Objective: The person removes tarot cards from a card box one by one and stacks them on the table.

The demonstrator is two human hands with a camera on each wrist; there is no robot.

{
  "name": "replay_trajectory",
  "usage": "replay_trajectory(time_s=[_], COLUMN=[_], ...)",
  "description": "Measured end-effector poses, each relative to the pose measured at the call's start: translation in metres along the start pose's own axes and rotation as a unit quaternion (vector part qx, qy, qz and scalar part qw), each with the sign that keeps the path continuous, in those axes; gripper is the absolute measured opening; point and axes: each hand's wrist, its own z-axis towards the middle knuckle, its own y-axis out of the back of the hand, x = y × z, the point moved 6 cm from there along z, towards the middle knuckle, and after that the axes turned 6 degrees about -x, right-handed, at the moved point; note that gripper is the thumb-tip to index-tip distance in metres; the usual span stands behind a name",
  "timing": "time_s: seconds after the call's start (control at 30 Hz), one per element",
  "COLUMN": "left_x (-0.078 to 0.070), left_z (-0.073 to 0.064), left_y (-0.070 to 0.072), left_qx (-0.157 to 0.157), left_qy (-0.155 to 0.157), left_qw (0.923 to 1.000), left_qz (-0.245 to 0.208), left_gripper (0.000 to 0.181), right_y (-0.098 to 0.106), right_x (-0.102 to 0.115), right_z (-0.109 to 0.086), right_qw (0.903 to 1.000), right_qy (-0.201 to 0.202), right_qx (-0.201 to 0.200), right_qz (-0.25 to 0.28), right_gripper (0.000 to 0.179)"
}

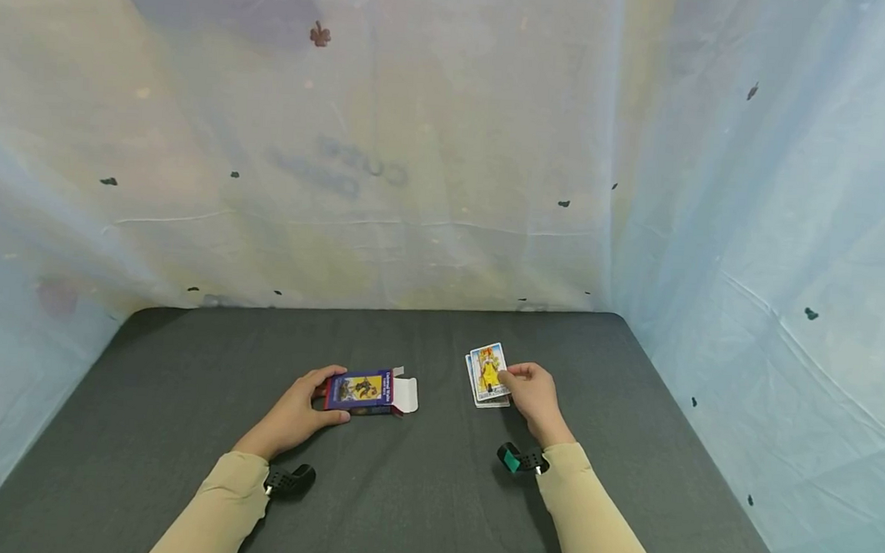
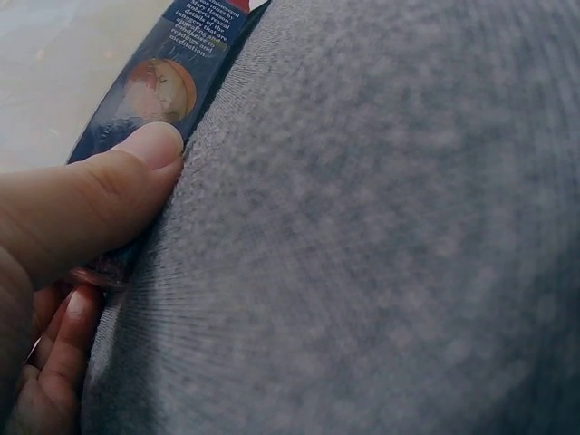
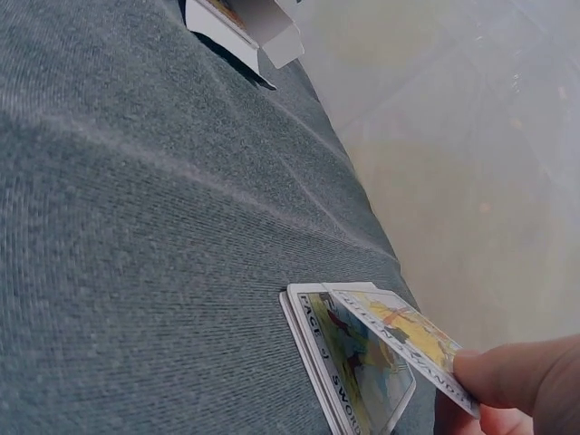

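Note:
My left hand (image 1: 302, 409) grips the closed end of a purple tarot card box (image 1: 360, 391), with the thumb along its near side. The box lies on the table, its white flap (image 1: 405, 395) folded out toward the right. In the left wrist view the thumb presses the dark printed side of the box (image 2: 145, 91). My right hand (image 1: 537, 398) pinches a yellow-pictured tarot card (image 1: 488, 369) by its edge. That card is tilted over a small stack of tarot cards (image 3: 349, 362), whose top one reads "Page of Swords" in the right wrist view.
A dark grey cloth covers the table (image 1: 416, 501). Pale patterned curtains (image 1: 419, 142) hang behind the table and along its sides. Black straps (image 1: 289, 480) sit on both wrists. The card box lies to the left of the card stack, with cloth between them.

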Motion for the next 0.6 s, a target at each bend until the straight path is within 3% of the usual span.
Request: replay_trajectory(time_s=[0.47,0.6], left_x=[-0.0020,-0.0027], left_z=[-0.0008,-0.0006], left_y=[0.0010,0.0012], left_qx=[0.001,0.001], left_qy=[-0.002,-0.003], left_qw=[1.0000,1.0000], left_qz=[0.004,0.006], left_gripper=[0.079,0.078], right_y=[-0.0002,-0.0003], right_x=[-0.0011,-0.0030], right_z=[-0.0017,-0.0004], right_qw=[0.9998,0.9988], right_qy=[-0.007,0.002], right_qx=[-0.016,-0.031], right_qz=[-0.011,-0.038], right_gripper=[0.025,0.025])
